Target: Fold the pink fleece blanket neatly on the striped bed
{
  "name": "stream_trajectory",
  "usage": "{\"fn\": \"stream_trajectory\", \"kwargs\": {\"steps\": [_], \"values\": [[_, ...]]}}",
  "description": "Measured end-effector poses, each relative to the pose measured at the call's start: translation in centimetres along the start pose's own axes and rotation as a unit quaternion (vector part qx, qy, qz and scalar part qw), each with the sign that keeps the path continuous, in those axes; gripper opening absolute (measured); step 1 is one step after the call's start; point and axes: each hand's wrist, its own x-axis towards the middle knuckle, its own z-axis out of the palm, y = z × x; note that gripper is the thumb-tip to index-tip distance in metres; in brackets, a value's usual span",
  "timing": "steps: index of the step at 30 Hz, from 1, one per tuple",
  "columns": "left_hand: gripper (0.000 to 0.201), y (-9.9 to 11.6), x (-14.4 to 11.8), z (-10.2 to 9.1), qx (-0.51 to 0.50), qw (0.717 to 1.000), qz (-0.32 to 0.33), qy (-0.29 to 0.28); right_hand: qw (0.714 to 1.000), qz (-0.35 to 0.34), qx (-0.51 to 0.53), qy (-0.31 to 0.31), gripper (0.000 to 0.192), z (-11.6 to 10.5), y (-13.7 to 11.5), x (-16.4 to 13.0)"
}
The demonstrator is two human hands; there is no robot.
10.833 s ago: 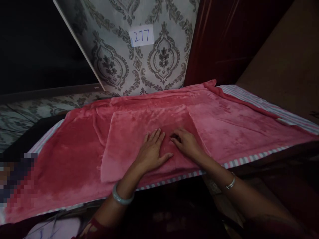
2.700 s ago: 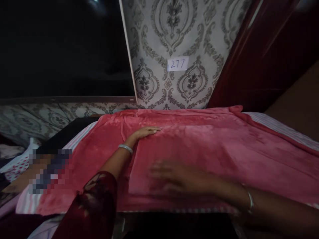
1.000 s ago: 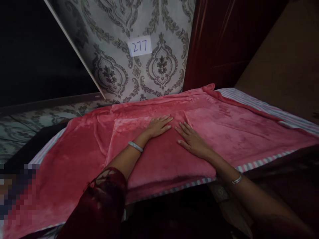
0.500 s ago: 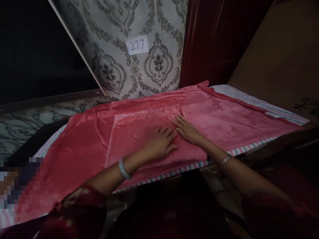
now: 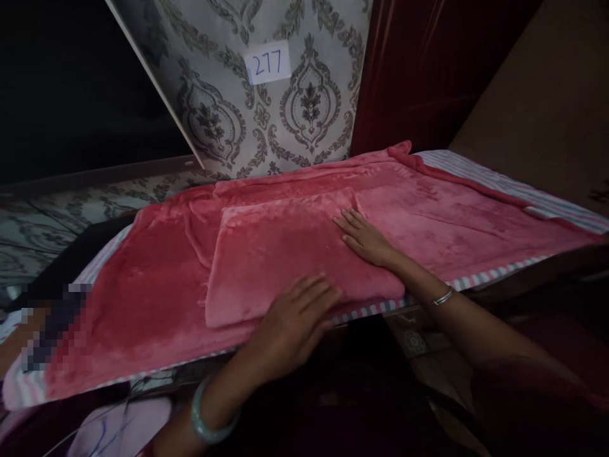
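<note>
- Folded pink fleece blanket (image 5: 280,254) lies on a larger pink blanket (image 5: 451,216) covering the bed.
- Right hand (image 5: 368,241) rests flat on it, fingers spread.
- Left hand (image 5: 290,327), fingers spread, touches its near edge.

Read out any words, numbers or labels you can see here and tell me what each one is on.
"277": handwritten in blue on a white paper slip stuck to the patterned wallpaper.
Dark marks at the far right edge, on the brown board: too cut off and dim to read.
Nothing readable on the pink blanket or the bracelets.
</note>
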Motion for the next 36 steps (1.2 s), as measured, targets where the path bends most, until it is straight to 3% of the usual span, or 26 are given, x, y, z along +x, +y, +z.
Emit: {"fn": "stream_trajectory", "kwargs": {"steps": [4,6,10,14,26,36], "values": [[0.065,-1.3,0.8,2.8,0.081,0.996,-0.042,0.005,1.0,-0.004,-0.005,-0.001,0.061,-0.1,-0.1,0.1],[0.06,-1.4,0.9,4.7,0.105,0.993,-0.048,0.016,1.0,-0.002,-0.004,-0.002,0.06,-0.1,-0.1,0.1],[0.034,-1.4,0.9,6.8,0.133,0.983,-0.044,0.121,1.0,0.012,0.002,-0.008,0.06,-0.1,-0.2,0.0],[0.022,-1.6,0.8,7.1,0.13,0.976,-0.029,0.173,1.0,0.024,0.006,-0.011,0.06,0.0,-0.3,-0.2],[0.022,-0.8,0.7,6.8,0.116,0.978,-0.008,0.174,1.0,0.018,0.021,0.007,0.059,0.2,-0.3,-0.2],[0.013,-0.7,1.7,7.8,0.109,0.964,-0.02,0.244,0.999,0.025,0.011,0.024,0.058,0.4,-0.6,-0.3]]}}
